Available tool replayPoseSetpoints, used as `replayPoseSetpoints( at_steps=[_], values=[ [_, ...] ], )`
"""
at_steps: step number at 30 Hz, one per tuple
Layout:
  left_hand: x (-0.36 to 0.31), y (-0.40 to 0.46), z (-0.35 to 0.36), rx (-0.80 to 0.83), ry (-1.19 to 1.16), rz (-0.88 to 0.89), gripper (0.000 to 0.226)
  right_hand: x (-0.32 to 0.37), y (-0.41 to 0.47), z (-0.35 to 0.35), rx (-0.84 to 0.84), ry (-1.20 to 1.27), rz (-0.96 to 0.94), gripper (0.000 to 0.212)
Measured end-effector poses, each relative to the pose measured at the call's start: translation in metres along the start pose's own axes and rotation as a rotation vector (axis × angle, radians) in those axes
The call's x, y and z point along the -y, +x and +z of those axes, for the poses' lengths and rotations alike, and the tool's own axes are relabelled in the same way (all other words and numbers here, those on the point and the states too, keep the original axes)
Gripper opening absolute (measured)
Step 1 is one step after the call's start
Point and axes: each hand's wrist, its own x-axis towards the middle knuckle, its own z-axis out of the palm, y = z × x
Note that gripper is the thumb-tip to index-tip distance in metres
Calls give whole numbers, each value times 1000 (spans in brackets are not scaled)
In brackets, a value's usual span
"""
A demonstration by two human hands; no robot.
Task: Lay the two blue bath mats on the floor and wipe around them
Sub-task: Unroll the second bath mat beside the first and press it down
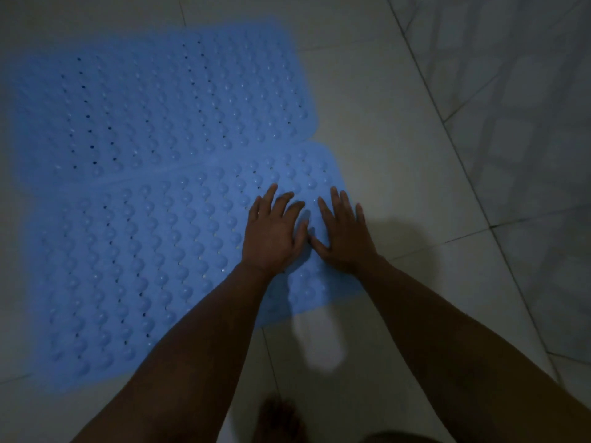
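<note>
Head view: left hand (pixel 271 233) and right hand (pixel 343 235) side by side, thumbs nearly touching, fingers spread flat on near mat (pixel 144 251), likely pressing it down to floor (pixel 399 155). Far mat (pixel 160 100) beyond fingertips, edges meeting.

Two blue mats on my floor

The far mat (pixel 166 100) and near mat (pixel 137 266) lie flat, touching, on the pale tiled floor (pixel 399 148).

Two bare forearms with no sleeves, watch or rings, ending in a left hand (pixel 271 233) and a right hand (pixel 343 236); one bare foot (pixel 278 420) below.
</note>
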Motion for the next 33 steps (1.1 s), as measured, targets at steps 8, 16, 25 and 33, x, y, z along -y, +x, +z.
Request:
replayPoseSetpoints(
  at_steps=[8, 16, 25, 33],
  values=[
    [5, -11, 4, 15, -26, -51, 43, 1, -31, 39, -108, -84, 45, 93],
    [14, -25, 23, 83, -24, -46, 45, 0, -33, 46, -203, -23, 44, 85],
    [0, -40, 21, 77, -22, -71, 49, 3, -25, 45, -344, 21, 68, 68],
    [-45, -43, 74, 274, 64, -24, 72, 7, 52, -4, -493, 137, 230, 32]
  ],
)
